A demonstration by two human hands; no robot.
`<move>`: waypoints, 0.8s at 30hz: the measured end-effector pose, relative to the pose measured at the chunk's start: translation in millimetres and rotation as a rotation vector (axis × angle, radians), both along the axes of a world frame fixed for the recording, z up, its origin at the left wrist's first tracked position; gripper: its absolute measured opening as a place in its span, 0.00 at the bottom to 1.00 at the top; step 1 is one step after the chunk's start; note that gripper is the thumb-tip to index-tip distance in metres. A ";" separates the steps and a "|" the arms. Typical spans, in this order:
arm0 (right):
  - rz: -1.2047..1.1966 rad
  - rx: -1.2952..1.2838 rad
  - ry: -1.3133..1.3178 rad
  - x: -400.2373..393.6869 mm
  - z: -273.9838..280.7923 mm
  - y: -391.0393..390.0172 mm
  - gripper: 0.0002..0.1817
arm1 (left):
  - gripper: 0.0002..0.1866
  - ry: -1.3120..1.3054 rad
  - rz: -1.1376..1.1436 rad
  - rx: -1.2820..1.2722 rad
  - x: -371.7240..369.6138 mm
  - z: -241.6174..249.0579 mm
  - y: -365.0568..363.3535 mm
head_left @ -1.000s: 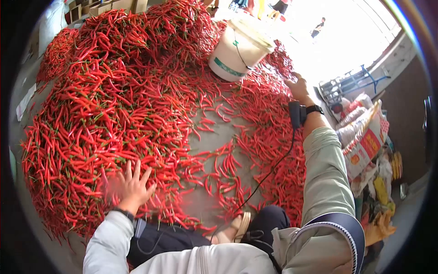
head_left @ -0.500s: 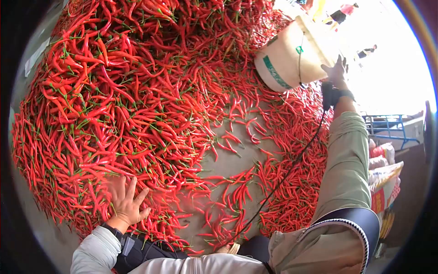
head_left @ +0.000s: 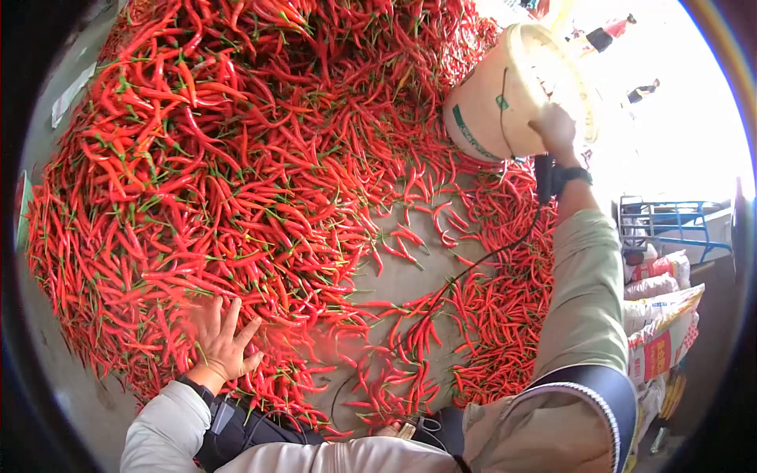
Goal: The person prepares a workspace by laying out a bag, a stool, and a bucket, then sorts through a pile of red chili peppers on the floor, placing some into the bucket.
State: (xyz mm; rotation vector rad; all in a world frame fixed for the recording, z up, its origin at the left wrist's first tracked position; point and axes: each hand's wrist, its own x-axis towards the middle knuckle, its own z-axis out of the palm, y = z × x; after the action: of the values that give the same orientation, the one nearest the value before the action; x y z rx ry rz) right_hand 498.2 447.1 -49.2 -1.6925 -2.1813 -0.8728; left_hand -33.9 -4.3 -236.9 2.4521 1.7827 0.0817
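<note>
A large heap of red chili peppers (head_left: 236, 189) with green stems fills the left and middle of the view. My left hand (head_left: 225, 343) lies on the heap's near edge, fingers spread and palm down, holding nothing. At the upper right a white plastic bucket (head_left: 482, 106) with green markings leans over, its mouth turned toward the bright side. My right hand (head_left: 558, 130) is at the bucket's near rim, the thumb against the outer wall. Its other fingers are partly lost in glare but appear wrapped over the rim. Something pale inside the bucket is washed out.
A second band of chilies (head_left: 505, 315) lies to the right, with grey floor (head_left: 418, 272) between. A black cable (head_left: 489, 256) runs from my right wrist. Sacks (head_left: 662, 331) and a blue metal rack (head_left: 670, 221) stand at the right. Distant people show in the glare.
My right hand has moved from outside the bucket onto its rim, its fingers no longer spread. The bucket has turned, showing more of its mouth. My left hand has hardly moved.
</note>
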 end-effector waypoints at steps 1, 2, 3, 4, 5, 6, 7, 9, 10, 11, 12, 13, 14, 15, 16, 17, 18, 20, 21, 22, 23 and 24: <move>-0.001 -0.041 0.093 -8.8 4.3 -19.6 0.22 | 0.37 -0.004 0.006 0.004 0.7 0.2 0.0; -0.002 -0.086 0.185 -13.3 9.8 -38.7 0.23 | 0.36 -0.016 0.031 -0.038 3.4 5.3 0.6; -0.004 -0.072 0.182 -14.7 20.1 -54.0 0.23 | 0.36 -0.003 0.032 -0.005 2.8 5.3 -1.0; 0.103 -0.006 0.184 -15.0 33.8 -68.2 0.22 | 0.35 0.006 0.031 0.030 3.2 1.7 -1.1; 0.212 0.053 0.181 -16.1 48.4 -80.9 0.22 | 0.37 0.019 0.008 0.067 0.0 -6.3 -2.8; 0.208 0.055 0.172 -17.6 66.1 -95.4 0.22 | 0.37 0.004 0.002 0.067 -0.2 -4.6 -2.2; 0.142 -0.091 0.195 -21.4 84.8 -114.5 0.22 | 0.37 -0.022 0.029 0.006 1.6 2.2 -0.9; 0.171 -0.329 0.182 -31.9 118.6 -162.2 0.23 | 0.37 -0.054 0.052 -0.042 4.7 8.5 -2.2; 0.073 -0.327 0.402 -53.6 130.9 -201.4 0.23 | 0.37 -0.061 0.049 -0.010 4.9 9.0 -1.4; 0.042 -0.410 0.419 -68.5 145.5 -238.5 0.23 | 0.35 -0.032 0.074 -0.128 7.6 22.6 -0.1; 0.008 -0.492 0.437 -78.7 153.6 -274.3 0.24 | 0.35 -0.040 0.062 -0.121 6.6 22.3 0.0; -0.003 -0.502 0.444 -84.4 154.2 -306.9 0.24 | 0.35 -0.040 0.055 -0.064 6.3 18.6 -2.8; -0.013 -0.510 0.453 -90.3 153.3 -338.4 0.24 | 0.35 -0.038 0.049 -0.006 5.2 15.2 -4.8; 0.024 -0.477 0.403 -97.7 149.3 -367.7 0.23 | 0.35 -0.063 0.045 0.023 4.1 13.0 -6.3; 0.060 -0.445 0.352 -105.2 144.5 -394.4 0.23 | 0.35 -0.067 0.039 0.027 3.1 11.3 -6.7; 0.054 -0.444 0.347 -112.6 140.4 -419.1 0.23 | 0.34 -0.077 0.041 0.052 3.1 9.8 -7.9; 0.087 -0.461 0.285 -120.1 136.8 -441.1 0.24 | 0.34 -0.088 0.044 0.076 2.9 9.6 -9.5; 0.119 -0.472 0.214 -130.8 139.9 -471.9 0.26 | 0.33 -0.092 0.045 0.074 3.1 10.4 -10.7; 0.137 -0.480 0.226 -134.9 142.1 -485.9 0.24 | 0.33 -0.091 0.046 0.072 3.5 10.2 -11.0; 0.158 -0.490 0.236 -139.1 143.4 -497.4 0.21 | 0.33 -0.091 0.051 0.068 2.8 11.1 -11.2; 0.114 -0.505 0.227 -142.6 142.6 -508.2 0.22 | 0.33 -0.075 0.053 0.058 2.7 12.4 -12.5; 0.113 -0.504 0.222 -146.7 142.8 -512.1 0.22 | 0.33 -0.079 0.053 0.058 2.2 12.7 -10.0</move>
State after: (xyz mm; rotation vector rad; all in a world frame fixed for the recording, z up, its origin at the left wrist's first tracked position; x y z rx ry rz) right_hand 351.5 -65.0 93.6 -1.7401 -2.4388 -0.0928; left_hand -31.7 -14.3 -224.2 2.4042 1.8365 0.2351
